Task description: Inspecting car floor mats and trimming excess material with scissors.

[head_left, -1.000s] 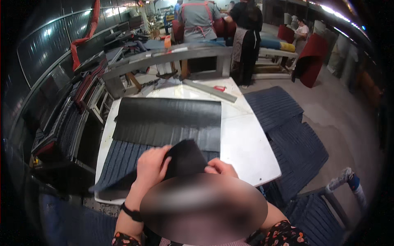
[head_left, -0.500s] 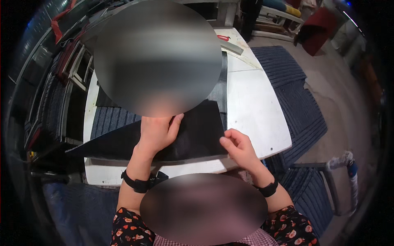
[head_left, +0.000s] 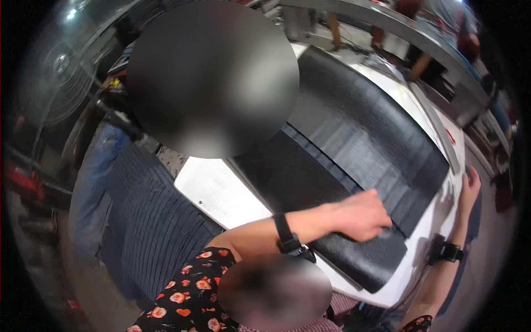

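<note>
A black textured fabric piece (head_left: 310, 193) lies slanted across the white table (head_left: 218, 193). My left hand (head_left: 362, 214), with a black watch on its wrist, presses down on the piece's near end, fingers curled on it. Beyond it lies a larger black ribbed panel (head_left: 365, 124), whose edge overlaps the piece. My right hand (head_left: 469, 187), also with a watch, is raised at the table's right edge with its fingers apart and nothing in it.
A long grey metal bar (head_left: 437, 133) lies along the table's far side, with a small red object (head_left: 451, 137) by it. Blue-grey ribbed fabric (head_left: 144, 221) hangs to the left of the table. A fan (head_left: 50, 72) stands far left. Other people (head_left: 442, 16) are working at the back.
The view has swung round, so the table now runs diagonally. My right hand has left the black piece and moved out to the table's edge. My left hand stays on the piece.
</note>
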A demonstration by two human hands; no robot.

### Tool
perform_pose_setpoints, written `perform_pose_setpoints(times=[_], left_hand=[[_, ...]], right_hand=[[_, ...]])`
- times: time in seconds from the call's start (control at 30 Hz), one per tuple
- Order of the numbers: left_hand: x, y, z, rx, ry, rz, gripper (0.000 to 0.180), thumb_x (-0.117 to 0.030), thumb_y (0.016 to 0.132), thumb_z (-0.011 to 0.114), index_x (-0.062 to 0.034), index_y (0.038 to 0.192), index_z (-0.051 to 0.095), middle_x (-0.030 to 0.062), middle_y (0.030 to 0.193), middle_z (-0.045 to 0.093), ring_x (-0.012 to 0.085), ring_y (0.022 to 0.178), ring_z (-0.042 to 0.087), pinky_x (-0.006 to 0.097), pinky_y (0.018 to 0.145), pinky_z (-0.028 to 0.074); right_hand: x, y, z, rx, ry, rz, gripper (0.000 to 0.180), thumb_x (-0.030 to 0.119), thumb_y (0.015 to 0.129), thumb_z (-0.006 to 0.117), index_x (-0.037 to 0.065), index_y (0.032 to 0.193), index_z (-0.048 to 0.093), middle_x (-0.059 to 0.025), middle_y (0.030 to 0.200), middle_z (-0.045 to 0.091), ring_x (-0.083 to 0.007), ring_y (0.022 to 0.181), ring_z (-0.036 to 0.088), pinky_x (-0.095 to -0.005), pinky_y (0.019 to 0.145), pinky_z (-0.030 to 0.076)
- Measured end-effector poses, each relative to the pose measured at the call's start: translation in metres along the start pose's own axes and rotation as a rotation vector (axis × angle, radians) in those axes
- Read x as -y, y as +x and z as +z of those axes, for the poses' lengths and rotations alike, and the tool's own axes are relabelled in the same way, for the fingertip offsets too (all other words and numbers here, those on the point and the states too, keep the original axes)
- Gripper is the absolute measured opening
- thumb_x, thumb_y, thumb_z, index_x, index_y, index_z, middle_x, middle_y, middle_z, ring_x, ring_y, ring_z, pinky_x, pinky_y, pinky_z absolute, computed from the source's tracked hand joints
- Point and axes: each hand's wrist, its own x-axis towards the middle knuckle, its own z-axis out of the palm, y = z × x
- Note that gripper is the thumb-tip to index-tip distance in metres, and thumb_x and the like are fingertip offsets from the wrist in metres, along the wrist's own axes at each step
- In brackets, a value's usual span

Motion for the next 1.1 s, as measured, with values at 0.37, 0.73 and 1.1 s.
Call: perform_pose_setpoints(times=[0.37,0.73,1.1], left_hand=[[0.008,-0.016,0.006,-0.086,-0.042,-0.054,0.017,-0.02,0.071,0.06,-0.0093,0.083,0.063,0.0051,0.066,0.056,0.0246,0.07,0.055,0.038,0.07,0.034],[0.014,-0.007,-0.006,0.068,-0.055,-0.07,0.024,-0.018,0.072,0.06,-0.0087,0.094,0.062,0.0044,0.073,0.059,0.0224,0.073,0.055,0.036,0.071,0.036],[0.003,-0.003,-0.022,0.147,-0.054,-0.072,0.023,-0.016,0.075,0.059,-0.0076,0.096,0.062,0.0038,0.074,0.06,0.0203,0.07,0.054,0.033,0.069,0.034]], right_hand=[[-0.05,0.105,0.091,0.56,-0.033,0.15,0.048,0.019,0.077,0.052,-0.002,0.12,0.05,-0.0164,0.117,0.054,-0.025,0.104,0.053,-0.0334,0.091,0.039],[-0.042,0.089,0.079,0.342,-0.089,0.235,0.036,0.026,0.084,0.057,-0.004,0.103,0.06,-0.0117,0.095,0.063,-0.0168,0.087,0.056,-0.0302,0.076,0.044],[0.066,0.077,0.067,0.238,-0.535,0.093,0.038,0.03,0.072,0.067,0.004,0.099,0.065,-0.022,0.101,0.062,-0.0304,0.091,0.061,-0.0342,0.082,0.046]])
